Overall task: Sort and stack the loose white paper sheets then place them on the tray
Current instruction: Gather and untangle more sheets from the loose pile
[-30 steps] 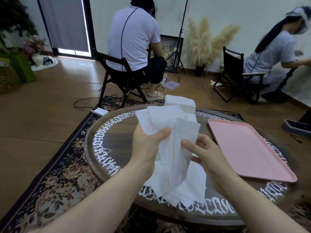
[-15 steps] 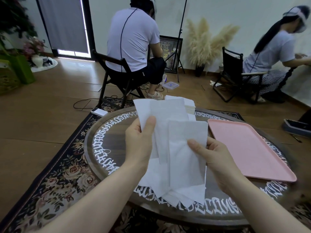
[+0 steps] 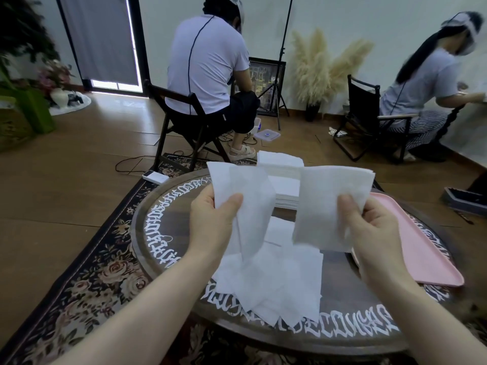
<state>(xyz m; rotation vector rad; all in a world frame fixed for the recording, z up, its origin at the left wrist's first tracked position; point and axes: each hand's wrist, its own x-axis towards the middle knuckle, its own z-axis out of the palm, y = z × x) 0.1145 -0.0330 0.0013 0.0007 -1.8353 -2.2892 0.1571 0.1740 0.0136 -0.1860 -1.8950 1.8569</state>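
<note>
Seen from the head camera, a person's left hand [image 3: 216, 219] pinches a few white sheets [image 3: 245, 204] between thumb and fingers while the right hand [image 3: 369, 227] pinches a separate sheet [image 3: 332, 204], the two held apart above a round dark table [image 3: 158, 233] lettered in white. Loose sheets [image 3: 276, 280] lie heaped on the table below the hands, a neat stack [image 3: 282, 177] sits at the far edge, and a pink tray [image 3: 421, 248] rests to the right. Two people sit on chairs beyond.
</note>
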